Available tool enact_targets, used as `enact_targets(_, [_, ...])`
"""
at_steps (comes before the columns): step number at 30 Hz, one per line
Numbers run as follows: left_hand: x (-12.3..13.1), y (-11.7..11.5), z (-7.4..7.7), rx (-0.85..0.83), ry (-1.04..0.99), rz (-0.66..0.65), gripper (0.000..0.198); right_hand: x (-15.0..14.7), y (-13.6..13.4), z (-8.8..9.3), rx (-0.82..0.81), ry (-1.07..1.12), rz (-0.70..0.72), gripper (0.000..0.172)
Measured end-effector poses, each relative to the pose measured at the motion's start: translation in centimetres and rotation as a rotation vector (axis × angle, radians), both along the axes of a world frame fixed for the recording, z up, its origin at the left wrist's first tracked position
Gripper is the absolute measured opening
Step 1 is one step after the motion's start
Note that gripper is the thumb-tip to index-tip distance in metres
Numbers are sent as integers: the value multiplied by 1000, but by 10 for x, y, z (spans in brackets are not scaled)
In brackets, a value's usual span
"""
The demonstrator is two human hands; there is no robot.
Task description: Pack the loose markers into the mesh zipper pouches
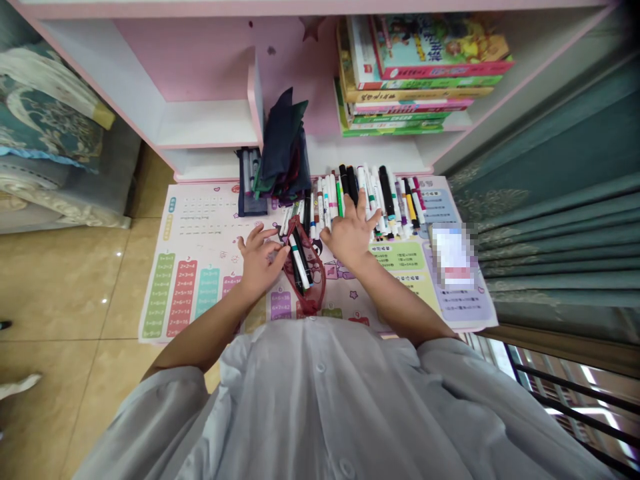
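My left hand (260, 261) is spread, its fingertips at the edge of a translucent red pouch (306, 280) that holds several markers. My right hand (351, 235) lies palm down with fingers apart, touching the near end of a pile of felt-tip markers (373, 199). The markers lie side by side, mostly white with coloured bands, some black. The hand hides part of the pile. The pouch and both hands rest on a printed multiplication-table mat (200, 280).
Dark fabric pouches (283, 150) and a navy case (250, 183) stand at the mat's far edge, below a pink-and-white shelf (200, 67) of books (425, 73). A teal curtain (560, 200) hangs right; a blurred card (453, 257) lies on the mat. Cushions (50, 127) and a tiled floor (65, 293) lie left.
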State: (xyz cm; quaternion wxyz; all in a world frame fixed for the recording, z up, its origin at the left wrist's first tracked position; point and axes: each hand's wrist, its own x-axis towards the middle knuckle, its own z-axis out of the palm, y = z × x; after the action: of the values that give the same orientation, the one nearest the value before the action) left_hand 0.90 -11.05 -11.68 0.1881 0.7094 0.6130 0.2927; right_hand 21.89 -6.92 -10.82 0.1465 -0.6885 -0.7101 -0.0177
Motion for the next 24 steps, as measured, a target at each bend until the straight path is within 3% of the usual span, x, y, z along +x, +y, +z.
enact_targets(5, [-1,1,-1,-2,2,-1,22,0,-34,25,119,84,28,16])
enact_targets(10, [-3,0,-1,23,-8,-23,22,-3,-80,42,72,170,217,17])
enact_targets(15, [-1,-1,0,21,-6,-26,22,-11,-97,34,-69,202,337,13])
enact_targets(24, [0,-1,0,18,2,-1,23,-28,-86,10,-151,124,328,14])
